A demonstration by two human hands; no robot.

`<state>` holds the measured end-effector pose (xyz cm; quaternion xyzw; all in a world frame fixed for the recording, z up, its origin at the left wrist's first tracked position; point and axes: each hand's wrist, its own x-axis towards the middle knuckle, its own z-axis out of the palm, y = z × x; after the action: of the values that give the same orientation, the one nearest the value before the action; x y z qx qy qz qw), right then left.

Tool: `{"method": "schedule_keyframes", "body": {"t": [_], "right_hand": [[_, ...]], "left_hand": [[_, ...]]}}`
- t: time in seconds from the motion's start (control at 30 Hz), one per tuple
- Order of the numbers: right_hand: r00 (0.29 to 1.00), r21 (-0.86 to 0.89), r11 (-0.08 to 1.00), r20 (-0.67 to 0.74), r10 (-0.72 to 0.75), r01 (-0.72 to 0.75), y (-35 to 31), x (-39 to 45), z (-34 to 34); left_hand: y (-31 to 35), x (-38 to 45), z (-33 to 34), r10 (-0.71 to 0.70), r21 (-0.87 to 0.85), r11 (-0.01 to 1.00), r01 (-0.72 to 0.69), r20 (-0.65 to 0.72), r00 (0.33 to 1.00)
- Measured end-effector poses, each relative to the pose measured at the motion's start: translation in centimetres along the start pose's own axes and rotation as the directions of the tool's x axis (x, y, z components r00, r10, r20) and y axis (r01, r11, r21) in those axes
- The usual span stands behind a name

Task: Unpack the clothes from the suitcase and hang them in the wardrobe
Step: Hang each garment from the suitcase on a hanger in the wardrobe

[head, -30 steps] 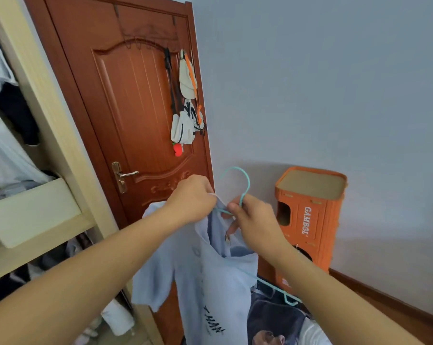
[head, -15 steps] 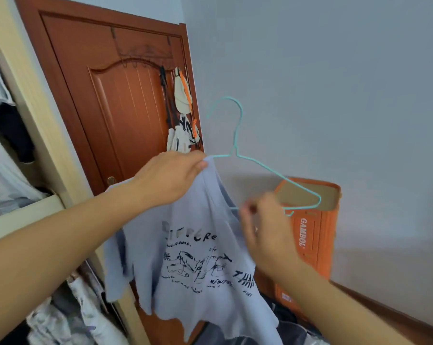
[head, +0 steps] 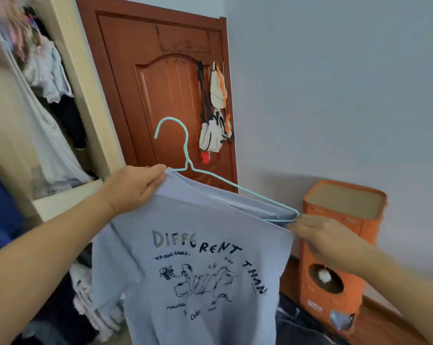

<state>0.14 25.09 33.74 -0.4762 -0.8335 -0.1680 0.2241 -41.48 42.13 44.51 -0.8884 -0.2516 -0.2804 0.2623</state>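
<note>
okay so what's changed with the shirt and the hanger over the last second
The teal hanger has come up out of the collar, and the light blue T-shirt now hangs spread, print showing. The right hand moved from the collar out to the shirt's right shoulder. The left hand still grips the other shoulder.

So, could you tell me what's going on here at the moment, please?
A person is fitting a pale blue printed T-shirt onto a thin turquoise wire hanger. The left hand grips one shoulder of the shirt near the hanger's neck, and the right hand pinches the other shoulder at the hanger's far end. The shirt is not yet hung; the open wooden wardrobe, with clothes already inside, stands to the left beside a reddish-brown door.
</note>
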Motion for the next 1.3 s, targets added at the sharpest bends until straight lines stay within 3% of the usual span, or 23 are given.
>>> {"method": "schedule_keyframes", "body": {"t": [0.1,0.2,0.3,0.4,0.43,0.5,0.53,0.6,0.73,0.8,0.87,0.97,1.03,1.1,1.17,1.23,1.3], "right_hand": [[0.997,-0.059,0.995,0.010,-0.075,0.075,-0.3,1.1,-1.5],[0.990,-0.105,0.985,0.028,-0.137,0.140,0.3,1.7,-2.7],[0.974,-0.156,0.973,-0.128,-0.188,0.167,-0.1,4.1,-3.2],[0.934,0.067,0.996,-0.355,-0.030,0.058,-3.1,8.2,-2.7],[0.927,0.150,0.988,-0.367,0.074,-0.020,-3.5,9.2,-2.3],[0.948,0.221,0.944,-0.146,0.282,-0.246,-3.2,9.9,-2.2],[0.935,0.148,0.924,0.008,0.354,-0.352,-3.0,9.8,-2.1],[0.915,-0.004,0.927,0.159,0.370,-0.374,-2.9,9.4,-1.7],[0.982,0.121,0.976,-0.031,0.184,-0.179,-4.4,11.4,-1.7],[0.972,0.132,0.971,-0.094,0.215,-0.201,-3.4,11.5,-2.7],[0.953,0.138,0.962,-0.161,0.258,-0.237,-1.9,11.3,-4.0],[0.946,0.134,0.959,-0.180,0.270,-0.249,-0.5,11.5,-5.5],[0.936,0.148,0.950,-0.185,0.301,-0.276,0.3,11.9,-6.2],[0.921,0.193,0.940,-0.221,0.320,-0.280,0.5,12.3,-6.5],[0.932,0.220,0.942,-0.206,0.298,-0.253,-0.4,13.4,-6.1],[0.961,0.223,0.955,-0.150,0.231,-0.195,-2.5,15.5,-5.4],[0.978,0.220,0.966,-0.125,0.167,-0.137,-4.3,17.3,-5.1]], "left_hand": [[-1.3,-1.3,0.3,-0.092,-0.003,0.996,0.092,0.007,0.996],[-2.5,-2.7,-0.6,-0.003,0.054,0.999,-0.003,0.100,0.995],[-1.5,-2.7,-0.1,0.039,0.111,0.993,-0.049,0.093,0.995],[1.2,-0.7,0.9,-0.112,0.057,0.992,0.113,-0.016,0.994],[1.9,-0.2,0.9,-0.173,0.010,0.985,0.174,-0.037,0.984],[2.2,0.4,0.2,-0.281,-0.090,0.957,0.275,-0.054,0.958],[2.1,0.2,0.0,-0.312,-0.117,0.945,0.304,-0.052,0.949],[3.0,0.4,-0.1,-0.313,-0.135,0.942,0.306,-0.032,0.949],[5.5,1.5,-0.1,-0.228,-0.102,0.968,0.227,0.006,0.974],[3.9,0.3,-0.2,-0.282,-0.022,0.959,0.282,0.017,0.959],[1.5,-2.3,0.1,-0.413,-0.001,0.909,0.416,0.125,0.902],[-2.5,-6.4,1.0,-0.617,-0.008,0.757,0.654,0.320,0.719],[-4.9,-8.3,0.0,-0.708,0.105,0.691,0.715,0.301,0.639],[-5.7,-8.4,-1.1,-0.693,0.034,0.719,0.694,0.112,0.712],[-3.1,-5.7,-2.0,-0.528,-0.085,0.847,0.524,-0.037,0.848],[1.0,-1.5,-2.5,-0.338,-0.040,0.940,0.338,0.010,0.941],[3.2,1.1,-2.6,-0.341,0.032,0.940,0.340,0.132,0.931]]}}
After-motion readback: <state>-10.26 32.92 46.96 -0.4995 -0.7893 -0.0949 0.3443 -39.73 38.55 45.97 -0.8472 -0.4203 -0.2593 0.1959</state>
